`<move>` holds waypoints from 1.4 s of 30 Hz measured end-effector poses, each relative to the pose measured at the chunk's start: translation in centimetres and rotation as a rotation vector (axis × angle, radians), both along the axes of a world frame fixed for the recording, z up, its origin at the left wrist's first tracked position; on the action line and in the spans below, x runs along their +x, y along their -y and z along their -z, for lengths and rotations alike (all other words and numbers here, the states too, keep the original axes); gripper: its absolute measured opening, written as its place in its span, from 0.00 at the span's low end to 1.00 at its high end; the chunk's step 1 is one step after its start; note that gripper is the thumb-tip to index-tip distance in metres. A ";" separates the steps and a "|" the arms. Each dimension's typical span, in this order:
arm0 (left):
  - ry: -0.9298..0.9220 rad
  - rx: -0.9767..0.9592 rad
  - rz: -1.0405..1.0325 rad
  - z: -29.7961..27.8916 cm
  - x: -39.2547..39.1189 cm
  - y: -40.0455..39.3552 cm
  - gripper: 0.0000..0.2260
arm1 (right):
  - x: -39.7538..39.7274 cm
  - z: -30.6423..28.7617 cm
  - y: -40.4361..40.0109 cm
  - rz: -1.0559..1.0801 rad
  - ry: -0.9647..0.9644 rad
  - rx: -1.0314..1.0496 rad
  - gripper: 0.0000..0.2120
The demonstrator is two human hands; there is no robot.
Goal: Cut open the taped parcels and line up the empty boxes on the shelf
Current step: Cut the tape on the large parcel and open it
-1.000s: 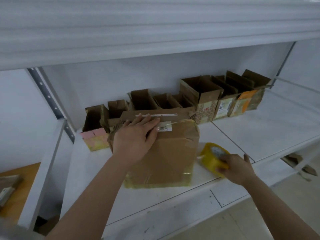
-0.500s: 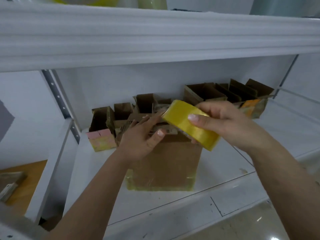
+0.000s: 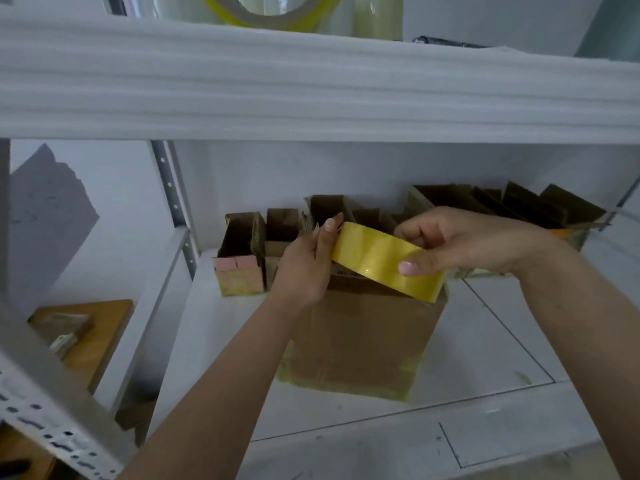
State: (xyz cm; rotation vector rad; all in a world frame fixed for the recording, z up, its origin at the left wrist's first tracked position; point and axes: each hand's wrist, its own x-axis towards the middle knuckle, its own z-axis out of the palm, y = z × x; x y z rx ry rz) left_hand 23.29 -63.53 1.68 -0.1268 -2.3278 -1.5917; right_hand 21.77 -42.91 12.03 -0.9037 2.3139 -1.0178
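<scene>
Right now the person is holding a yellow tape roll [image 3: 388, 261] up between both hands: the right hand [image 3: 464, 242] is pinching it, thumb on the outer band and fingers curled behind, while the left hand [image 3: 306, 263] is resting its fingertips against the roll's far edge. Directly beneath that grip a larger brown parcel [image 3: 360, 341] is standing on the shelf [image 3: 502, 344], its bottom edges still banded with yellowish tape, so it looks unopened. Behind the hands a row of opened boxes [image 3: 446, 202] is already lining the back wall. Judging by this, most boxes are done and this parcel is remaining.
</scene>
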 end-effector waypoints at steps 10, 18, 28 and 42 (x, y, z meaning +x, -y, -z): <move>-0.061 -0.197 -0.216 -0.5 -1.3 1.1 0.26 | -3.0 -0.3 -0.8 0.256 -0.059 -0.223 0.36; 0.050 0.027 -0.224 -0.1 -2.8 2.9 0.24 | -4.5 -0.8 2.0 0.349 0.012 -0.109 0.44; 0.172 -0.047 -0.324 -0.4 -3.2 4.0 0.23 | -5.2 -0.5 3.8 0.392 -0.075 -0.300 0.35; 0.243 0.442 -0.302 1.2 -2.3 8.1 0.20 | -5.6 0.1 6.1 0.321 -0.204 -0.155 0.38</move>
